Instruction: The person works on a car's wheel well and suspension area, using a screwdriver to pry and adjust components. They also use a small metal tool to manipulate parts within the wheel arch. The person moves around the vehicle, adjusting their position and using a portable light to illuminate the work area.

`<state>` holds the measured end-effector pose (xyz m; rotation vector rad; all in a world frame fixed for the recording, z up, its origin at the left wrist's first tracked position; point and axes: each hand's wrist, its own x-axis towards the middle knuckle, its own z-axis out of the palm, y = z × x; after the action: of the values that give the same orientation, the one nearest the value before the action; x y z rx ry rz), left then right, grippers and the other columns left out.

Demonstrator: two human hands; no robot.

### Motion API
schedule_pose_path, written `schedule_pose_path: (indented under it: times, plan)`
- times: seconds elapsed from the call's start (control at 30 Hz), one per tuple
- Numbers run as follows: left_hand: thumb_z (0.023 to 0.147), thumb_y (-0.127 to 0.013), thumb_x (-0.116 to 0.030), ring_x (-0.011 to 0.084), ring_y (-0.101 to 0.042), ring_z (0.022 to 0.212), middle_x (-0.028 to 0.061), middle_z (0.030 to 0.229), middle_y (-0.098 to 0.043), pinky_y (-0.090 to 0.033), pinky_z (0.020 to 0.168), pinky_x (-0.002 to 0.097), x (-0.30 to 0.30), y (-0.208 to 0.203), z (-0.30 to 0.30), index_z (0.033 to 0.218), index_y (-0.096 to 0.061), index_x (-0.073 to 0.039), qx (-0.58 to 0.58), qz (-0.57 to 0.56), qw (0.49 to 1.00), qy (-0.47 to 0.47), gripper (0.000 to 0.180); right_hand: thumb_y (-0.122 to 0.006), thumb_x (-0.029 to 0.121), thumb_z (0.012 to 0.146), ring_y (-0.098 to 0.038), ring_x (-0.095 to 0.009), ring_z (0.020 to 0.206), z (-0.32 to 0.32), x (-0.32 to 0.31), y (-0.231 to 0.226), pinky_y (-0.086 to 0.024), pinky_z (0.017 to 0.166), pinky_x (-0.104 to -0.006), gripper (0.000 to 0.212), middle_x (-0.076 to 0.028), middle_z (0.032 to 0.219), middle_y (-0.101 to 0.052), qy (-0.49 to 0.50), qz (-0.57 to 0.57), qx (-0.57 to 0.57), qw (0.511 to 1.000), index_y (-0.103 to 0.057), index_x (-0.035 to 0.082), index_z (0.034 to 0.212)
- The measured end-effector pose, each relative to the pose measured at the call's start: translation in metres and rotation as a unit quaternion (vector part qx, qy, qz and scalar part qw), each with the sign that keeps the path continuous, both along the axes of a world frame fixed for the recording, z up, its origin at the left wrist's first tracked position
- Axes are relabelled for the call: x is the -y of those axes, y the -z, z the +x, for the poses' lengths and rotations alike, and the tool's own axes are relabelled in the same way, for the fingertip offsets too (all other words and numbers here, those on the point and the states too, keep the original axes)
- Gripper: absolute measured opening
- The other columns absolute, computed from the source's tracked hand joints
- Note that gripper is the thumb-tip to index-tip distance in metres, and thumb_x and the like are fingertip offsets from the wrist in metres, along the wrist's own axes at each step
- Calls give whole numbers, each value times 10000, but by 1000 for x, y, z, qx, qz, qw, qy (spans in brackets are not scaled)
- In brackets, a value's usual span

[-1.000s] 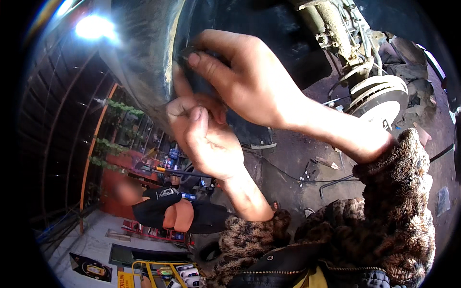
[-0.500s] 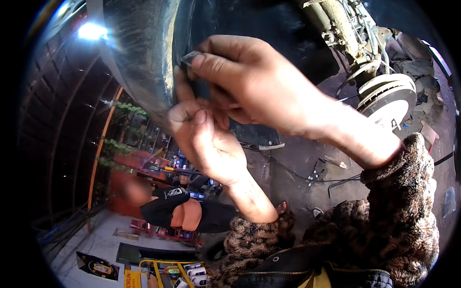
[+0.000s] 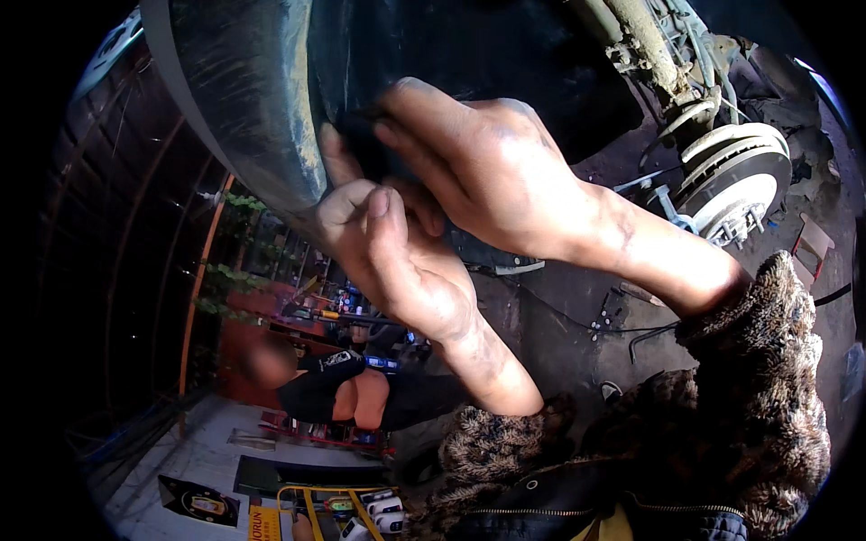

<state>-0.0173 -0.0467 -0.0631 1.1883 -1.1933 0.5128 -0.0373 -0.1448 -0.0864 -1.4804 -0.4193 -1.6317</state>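
Observation:
My left hand (image 3: 397, 261) is palm up at the dirty edge of a dark car fender (image 3: 244, 99). Its index finger reaches up against the dark wheel-arch lining (image 3: 338, 81), the thumb stands out and the other fingers curl. Above and right of it, my right hand (image 3: 496, 167) reaches in from the right, with thumb and index finger bent together close to the lining. The tips are in shade and blurred, and whatever they pinch cannot be made out.
To the right hangs a bare brake disc (image 3: 735, 194) with wheel studs, below a muddy suspension strut (image 3: 645, 41). A bent bar (image 3: 649, 335) and small loose parts lie on the floor. At lower left another person (image 3: 343, 388) is near a yellow-framed rack (image 3: 311, 505).
My right hand has turned and shifted slightly right; the small dark flat piece seen between its fingertips no longer shows clearly. My left hand stays against the fender edge. The view has shifted slightly.

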Motion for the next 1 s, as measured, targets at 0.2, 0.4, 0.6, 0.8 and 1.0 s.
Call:
schedule_pose_path:
  times: [0.2, 0.4, 0.6, 0.8, 1.0]
  plan:
    - [905, -399, -173, 254, -394, 1230, 206, 1387, -386, -305, 1050, 388, -2, 0, -7, 1022, -470, 15, -2, 28, 999, 27, 232, -602, 194, 813, -625, -356, 626, 3, -2, -5, -485, 489, -417, 214, -143, 643, -608, -5, 0, 8, 1000, -476, 43, 898]
    - [900, -402, -169, 248, -427, 1184, 205, 1377, -396, -336, 1017, 377, -5, 0, -5, 992, -473, 8, -8, 29, 999, 19, 212, -585, 187, 828, -624, -348, 611, 5, -5, -5, -487, 484, -403, 199, -138, 636, -605, -40, 17, 12, 999, -471, 42, 901]
    - [889, -421, -154, 202, -420, 957, 152, 1129, -403, -340, 846, 320, -2, 0, -3, 959, -465, -9, -13, 4, 1000, 27, 167, -584, 181, 828, -631, -330, 614, 6, -1, -6, -486, 478, -382, 188, -105, 647, -616, -16, -2, 10, 1000, -477, 48, 905]
    - [876, -448, -136, 142, -401, 638, 73, 761, -406, -332, 619, 250, 2, 1, 0, 935, -452, -26, 0, -8, 1000, 29, 125, -620, 223, 774, -648, -279, 644, 15, 10, -4, -499, 500, -365, 228, -61, 713, -621, 109, -39, 45, 992, -513, 104, 936]
    - [868, -462, -126, 111, -385, 466, 36, 592, -414, -327, 508, 210, 2, 3, 0, 923, -442, -30, 4, -16, 999, 36, 112, -651, 237, 698, -642, -236, 601, 18, 26, -8, -501, 494, -343, 272, -37, 680, -592, 305, -94, 71, 945, -543, 143, 929]
